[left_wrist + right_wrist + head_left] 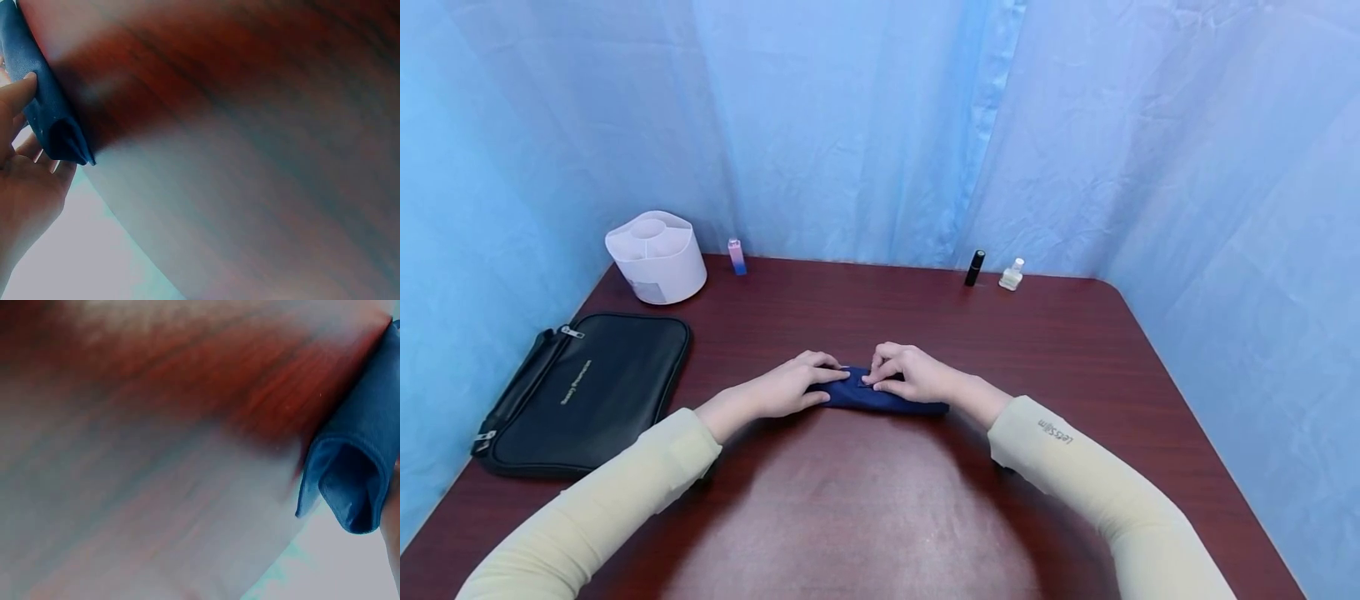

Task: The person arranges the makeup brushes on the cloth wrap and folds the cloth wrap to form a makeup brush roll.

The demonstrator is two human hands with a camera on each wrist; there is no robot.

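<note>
On the table in front of me lies a folded dark blue fabric piece [880, 402], long and narrow. My left hand [790, 387] holds its left part, thumb along the near side and fingers over the top. In the left wrist view the thumb presses the blue fabric [47, 103] while other fingers show behind it. My right hand [913, 372] pinches at the top near the middle, fingertips and thumb close together; what exactly they pinch is hidden. The right wrist view shows the fabric's end [353, 481] curled into an open roll.
A black zippered case [602, 400] with a handle lies at left. Behind it stands a white divided organizer [670, 271]. Along the back edge are a pink-and-blue tube [737, 257], a black tube [974, 268] and a small white-capped bottle [1011, 277]. Blue curtains [850, 125] surround the table.
</note>
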